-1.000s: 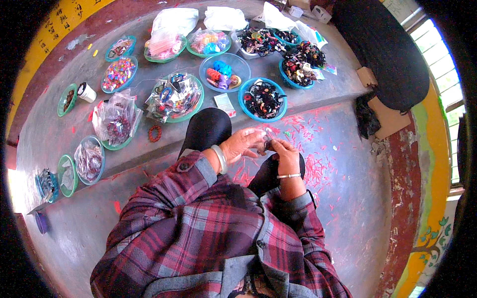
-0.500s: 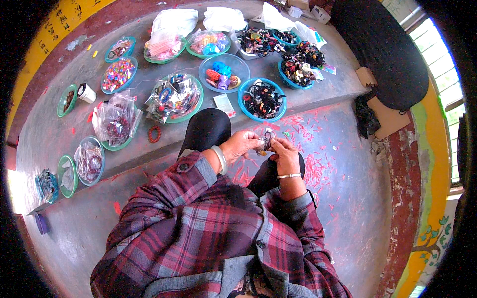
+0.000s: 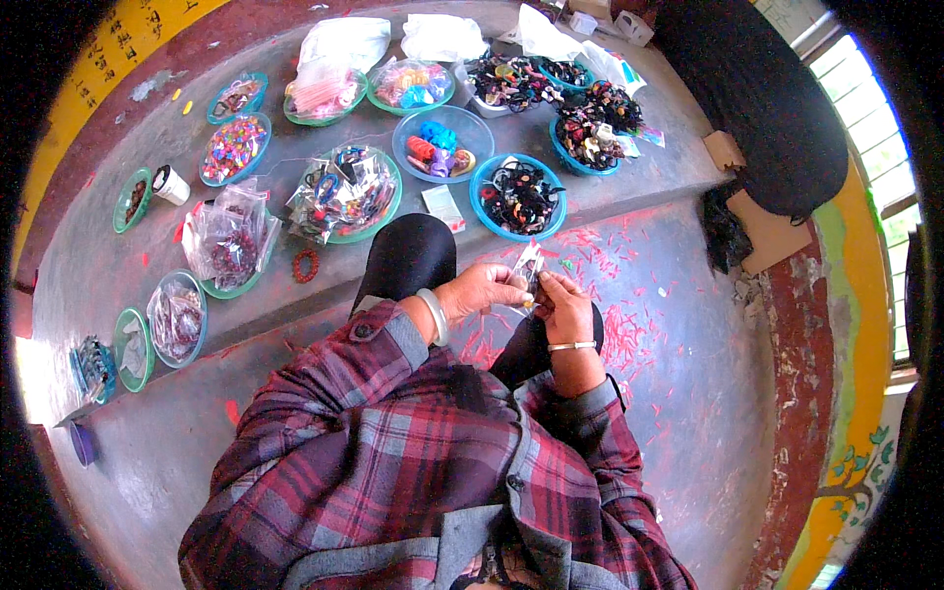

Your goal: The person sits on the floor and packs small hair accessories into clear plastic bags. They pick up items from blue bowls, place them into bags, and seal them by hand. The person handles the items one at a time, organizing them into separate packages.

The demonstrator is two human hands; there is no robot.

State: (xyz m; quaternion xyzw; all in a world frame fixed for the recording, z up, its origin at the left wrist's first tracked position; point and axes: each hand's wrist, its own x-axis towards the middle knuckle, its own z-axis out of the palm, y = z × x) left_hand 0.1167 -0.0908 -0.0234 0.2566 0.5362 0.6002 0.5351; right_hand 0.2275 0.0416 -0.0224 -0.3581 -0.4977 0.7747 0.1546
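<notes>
Above my right knee, both hands pinch a small clear plastic packet (image 3: 527, 267) with something dark inside, perhaps hair ties. My left hand (image 3: 482, 290), with a pale bangle at the wrist, grips the packet's lower left side between thumb and fingers. On its right edge are the closed fingertips of my right hand (image 3: 563, 307), whose wrist carries a thin bangle. The packet is tilted upright, its top end pointing away from me. Just beyond it, a blue bowl (image 3: 519, 233) of dark hair ties rests on the grey ledge.
More bowls cover the ledge: bagged hair ties (image 3: 344, 192), colourful beads (image 3: 235, 146), a clear bowl (image 3: 472, 133) with bright pieces, and dark hair accessories (image 3: 593, 133). Red scraps (image 3: 624, 324) litter the floor at right. A red beaded bracelet (image 3: 306, 265) lies near the ledge's edge.
The packet has turned more upright between my fingers, so more of its clear top end shows. My left fingers have shifted slightly along it. The bowls have not moved.
</notes>
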